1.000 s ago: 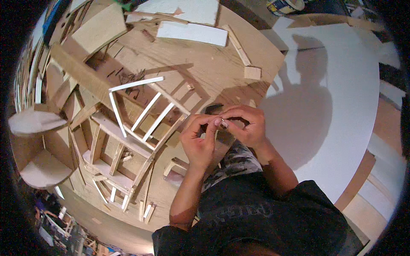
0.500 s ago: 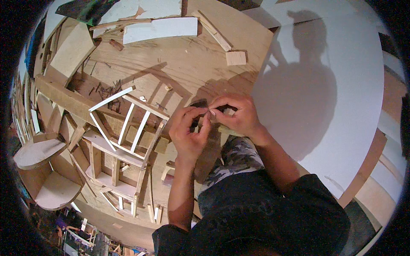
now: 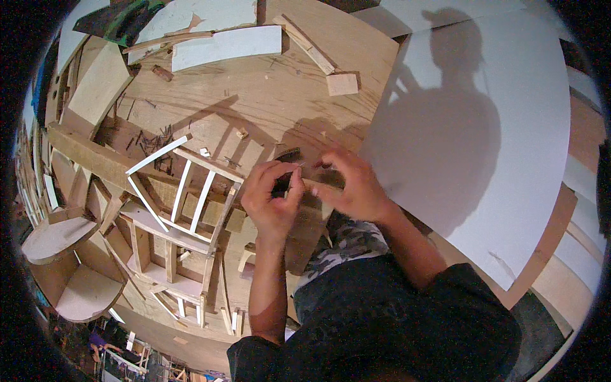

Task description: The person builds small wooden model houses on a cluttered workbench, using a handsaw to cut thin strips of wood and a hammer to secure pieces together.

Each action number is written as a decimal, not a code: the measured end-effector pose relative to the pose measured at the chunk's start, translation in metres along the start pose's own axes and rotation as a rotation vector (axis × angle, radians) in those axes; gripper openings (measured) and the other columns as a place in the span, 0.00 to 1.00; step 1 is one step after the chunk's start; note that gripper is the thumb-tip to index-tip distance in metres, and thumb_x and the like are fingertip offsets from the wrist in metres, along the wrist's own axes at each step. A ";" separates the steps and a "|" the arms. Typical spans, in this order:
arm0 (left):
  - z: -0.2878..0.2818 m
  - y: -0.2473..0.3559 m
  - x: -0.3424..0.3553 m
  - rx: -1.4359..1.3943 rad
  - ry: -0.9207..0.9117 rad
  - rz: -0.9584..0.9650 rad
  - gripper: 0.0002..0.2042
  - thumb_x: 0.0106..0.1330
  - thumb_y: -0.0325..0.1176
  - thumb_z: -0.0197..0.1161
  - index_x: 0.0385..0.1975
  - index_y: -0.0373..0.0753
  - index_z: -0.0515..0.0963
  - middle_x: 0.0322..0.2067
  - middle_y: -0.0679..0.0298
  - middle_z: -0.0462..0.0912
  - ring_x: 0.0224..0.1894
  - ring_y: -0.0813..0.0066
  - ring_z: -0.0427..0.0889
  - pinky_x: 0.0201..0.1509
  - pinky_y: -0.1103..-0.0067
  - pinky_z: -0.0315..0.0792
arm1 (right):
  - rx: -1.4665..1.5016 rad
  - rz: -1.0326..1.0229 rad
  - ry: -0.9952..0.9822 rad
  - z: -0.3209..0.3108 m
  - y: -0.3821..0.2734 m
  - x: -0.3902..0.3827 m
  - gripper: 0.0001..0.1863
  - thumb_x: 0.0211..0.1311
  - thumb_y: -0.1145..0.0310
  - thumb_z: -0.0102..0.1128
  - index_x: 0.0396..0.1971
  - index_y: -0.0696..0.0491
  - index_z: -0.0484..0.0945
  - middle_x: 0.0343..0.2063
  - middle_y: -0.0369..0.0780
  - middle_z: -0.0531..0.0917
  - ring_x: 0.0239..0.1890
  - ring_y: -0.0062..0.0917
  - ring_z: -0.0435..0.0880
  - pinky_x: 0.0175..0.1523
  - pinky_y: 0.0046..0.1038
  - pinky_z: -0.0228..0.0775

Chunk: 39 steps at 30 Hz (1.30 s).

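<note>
My left hand (image 3: 270, 194) is closed in a pinch, thumb against forefinger. A tiny thin thing shows at its fingertips, too small to name. To its right, my right hand (image 3: 356, 188) is slightly blurred, with thumb and forefinger spread apart and nothing visible between them. Both hands hover over the front part of a plywood board (image 3: 254, 83). Just left of my left hand stands a small frame of wooden strips (image 3: 219, 169), some of them white-faced. Beyond this frame lies a scatter of dark nail-like pieces (image 3: 162, 137).
A thick wooden beam (image 3: 95, 143) crosses the left side. Rounded wooden pieces (image 3: 60, 240) stand at far left. White boards (image 3: 226, 48), a green saw handle (image 3: 124, 24), a strip (image 3: 305, 44) and a square block (image 3: 344, 84) lie at the back. A large white sheet (image 3: 528, 127) covers the right.
The fingertips of my two hands were together and have parted. My right hand has opened and drawn away to the right. The left keeps its pinch.
</note>
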State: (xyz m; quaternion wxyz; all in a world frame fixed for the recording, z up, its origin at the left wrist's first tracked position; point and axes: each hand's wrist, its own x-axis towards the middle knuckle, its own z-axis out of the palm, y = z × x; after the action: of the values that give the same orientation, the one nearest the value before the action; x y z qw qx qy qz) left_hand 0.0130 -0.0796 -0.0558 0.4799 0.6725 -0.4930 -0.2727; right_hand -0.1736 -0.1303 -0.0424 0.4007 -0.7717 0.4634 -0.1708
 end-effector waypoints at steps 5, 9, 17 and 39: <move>0.003 -0.004 0.003 0.044 0.008 -0.004 0.10 0.57 0.21 0.78 0.37 0.38 0.88 0.35 0.59 0.87 0.36 0.64 0.87 0.40 0.73 0.80 | -0.359 0.057 -0.194 0.024 -0.006 -0.027 0.30 0.59 0.60 0.75 0.60 0.51 0.77 0.54 0.46 0.81 0.48 0.44 0.86 0.51 0.42 0.82; 0.008 -0.005 0.005 0.041 0.036 -0.011 0.10 0.57 0.20 0.78 0.38 0.38 0.89 0.35 0.59 0.86 0.35 0.65 0.87 0.39 0.73 0.80 | -0.316 0.361 -0.314 0.015 -0.009 -0.034 0.29 0.59 0.61 0.75 0.60 0.51 0.77 0.53 0.46 0.82 0.48 0.44 0.87 0.52 0.43 0.82; 0.032 -0.031 0.013 0.208 0.031 0.100 0.10 0.57 0.22 0.78 0.39 0.39 0.89 0.37 0.63 0.87 0.39 0.66 0.85 0.42 0.72 0.78 | -0.283 0.439 0.186 -0.030 0.037 -0.082 0.26 0.66 0.62 0.72 0.61 0.52 0.77 0.54 0.46 0.84 0.49 0.40 0.88 0.55 0.38 0.80; 0.040 -0.047 0.028 0.228 -0.145 0.163 0.13 0.53 0.27 0.77 0.40 0.42 0.90 0.37 0.66 0.86 0.44 0.62 0.81 0.56 0.66 0.68 | -0.224 0.201 0.174 -0.009 0.011 -0.022 0.19 0.66 0.68 0.73 0.52 0.62 0.84 0.44 0.55 0.87 0.41 0.47 0.90 0.45 0.40 0.83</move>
State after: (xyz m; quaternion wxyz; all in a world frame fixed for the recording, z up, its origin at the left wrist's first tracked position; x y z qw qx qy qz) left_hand 0.0086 -0.1182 -0.1111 0.3841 0.6590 -0.6070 -0.2232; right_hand -0.1968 -0.1189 -0.0424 0.2855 -0.7438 0.5871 -0.1431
